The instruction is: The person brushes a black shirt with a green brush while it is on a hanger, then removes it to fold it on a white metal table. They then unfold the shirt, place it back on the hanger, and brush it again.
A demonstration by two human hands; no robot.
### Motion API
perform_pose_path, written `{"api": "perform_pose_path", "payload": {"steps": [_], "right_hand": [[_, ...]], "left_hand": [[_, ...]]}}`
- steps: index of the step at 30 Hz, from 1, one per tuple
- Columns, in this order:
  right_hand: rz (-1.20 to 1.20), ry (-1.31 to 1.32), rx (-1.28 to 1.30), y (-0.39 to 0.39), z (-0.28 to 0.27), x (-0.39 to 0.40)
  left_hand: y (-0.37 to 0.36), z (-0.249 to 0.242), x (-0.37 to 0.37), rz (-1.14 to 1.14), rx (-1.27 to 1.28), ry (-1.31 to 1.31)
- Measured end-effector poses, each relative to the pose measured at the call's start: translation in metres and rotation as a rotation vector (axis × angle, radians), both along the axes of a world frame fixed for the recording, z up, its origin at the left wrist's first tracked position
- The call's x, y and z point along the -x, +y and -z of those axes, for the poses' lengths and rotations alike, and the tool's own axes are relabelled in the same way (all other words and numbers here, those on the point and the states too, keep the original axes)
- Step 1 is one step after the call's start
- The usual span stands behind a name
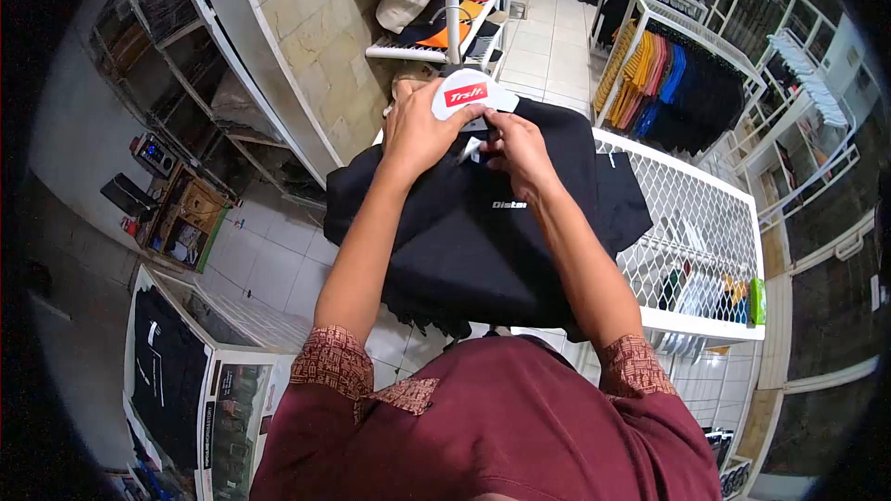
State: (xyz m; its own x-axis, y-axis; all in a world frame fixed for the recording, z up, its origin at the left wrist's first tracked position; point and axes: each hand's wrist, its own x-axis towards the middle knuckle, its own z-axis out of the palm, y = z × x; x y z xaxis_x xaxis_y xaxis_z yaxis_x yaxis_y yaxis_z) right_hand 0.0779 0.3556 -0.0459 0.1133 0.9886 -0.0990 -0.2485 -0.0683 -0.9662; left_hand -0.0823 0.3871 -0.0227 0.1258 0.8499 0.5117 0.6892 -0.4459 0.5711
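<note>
A black shirt (464, 250) with small white lettering on its chest lies spread over a white mesh-topped rack (687, 195). At its collar is a round white tag (464, 95) with a red label. My left hand (418, 130) grips the left edge of the tag, its thumb across the lower part. Close beside it, my right hand (522, 150) has its fingers pinched together at the collar, just under the tag's right side. A small white and blue piece (475, 148) shows between the hands.
Caps sit on white shelves (452, 9) ahead. Colourful shirts (650, 74) hang on a rack at the upper right. A display stand (209, 390) is at the lower left, and a wooden cabinet (190, 213) stands at the far left.
</note>
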Motion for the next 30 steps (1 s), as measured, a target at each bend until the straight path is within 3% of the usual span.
{"api": "perform_pose_path", "payload": {"steps": [1, 5, 9, 11, 13, 16, 18, 19, 21, 23, 25, 30], "right_hand": [[-0.011, -0.039, 0.058, 0.000, -0.002, 0.001], [0.057, -0.289, -0.126, 0.030, 0.031, 0.012], [0.007, -0.326, -0.163, 0.024, 0.044, 0.002], [-0.005, -0.473, -0.257, 0.015, 0.059, -0.018], [-0.069, -0.412, -0.118, -0.010, 0.043, -0.027], [-0.176, -0.559, -0.205, -0.030, 0.040, -0.047], [-0.226, -0.853, -0.376, -0.057, 0.007, -0.048], [-0.227, -0.854, -0.380, -0.060, 0.006, -0.050], [-0.138, -1.065, -0.746, -0.068, 0.004, -0.052], [-0.131, -0.953, -0.858, -0.070, 0.002, -0.049], [-0.018, -0.723, -0.730, -0.079, -0.006, -0.046], [0.303, -0.771, -1.110, -0.093, -0.051, -0.026]], "left_hand": [[-0.001, 0.000, 0.001, -0.010, -0.028, 0.010], [0.006, 0.009, 0.002, 0.019, -0.106, -0.055], [0.004, 0.001, 0.004, -0.002, -0.107, -0.043], [0.001, -0.007, 0.010, 0.031, -0.110, -0.023], [0.003, -0.007, 0.018, 0.135, 0.014, -0.127], [0.001, -0.013, 0.022, 0.141, 0.055, -0.123], [0.000, -0.017, 0.024, 0.130, 0.026, -0.111], [-0.001, -0.018, 0.025, 0.147, 0.005, -0.119], [-0.007, -0.023, 0.028, 0.161, -0.020, -0.125], [-0.017, -0.034, 0.035, 0.260, 0.042, -0.184], [-0.035, -0.049, 0.042, 0.291, 0.031, -0.220], [-0.089, -0.089, 0.062, 0.412, -0.048, -0.281]]}}
